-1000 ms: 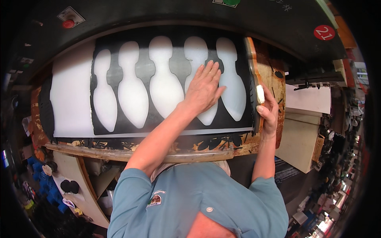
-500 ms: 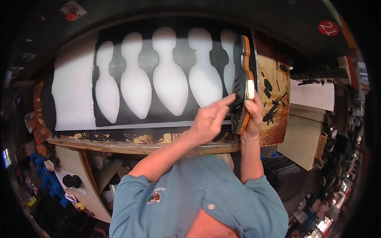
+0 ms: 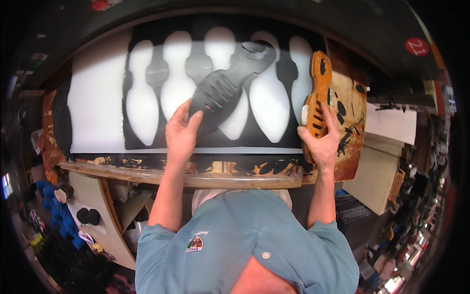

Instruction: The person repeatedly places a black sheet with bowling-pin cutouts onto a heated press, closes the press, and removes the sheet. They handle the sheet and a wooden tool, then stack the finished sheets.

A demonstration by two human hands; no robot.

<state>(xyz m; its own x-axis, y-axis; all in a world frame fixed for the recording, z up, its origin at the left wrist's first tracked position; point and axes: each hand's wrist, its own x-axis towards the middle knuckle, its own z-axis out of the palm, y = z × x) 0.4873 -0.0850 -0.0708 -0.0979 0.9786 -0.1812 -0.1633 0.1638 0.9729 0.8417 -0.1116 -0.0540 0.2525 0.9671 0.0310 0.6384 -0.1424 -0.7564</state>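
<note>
My left hand (image 3: 180, 134) pinches a black, sole-shaped piece (image 3: 218, 95) with several slots across it, thumb on top. The piece is tilted above a black sheet (image 3: 165, 141) that has a row of sole-shaped openings showing white. My right hand (image 3: 323, 142) grips a sole-shaped cutting die (image 3: 321, 87), orange-brown with dark slots and a hole near its far end. The die stands over the right end of the sheet, its far end pointing away from me. A pale patch shows on its left side.
The black sheet lies on a white board (image 3: 98, 98). Small black scraps (image 3: 343, 134) lie on the worn brown surface (image 3: 353, 159) at right. A wooden edge (image 3: 196, 179) runs along the front. A dark machine part with a red button (image 3: 100, 5) overhangs the back.
My left hand has moved left with the black sole piece, apart from the die. In my right hand the die has turned from edge-on to show its orange-brown face.
</note>
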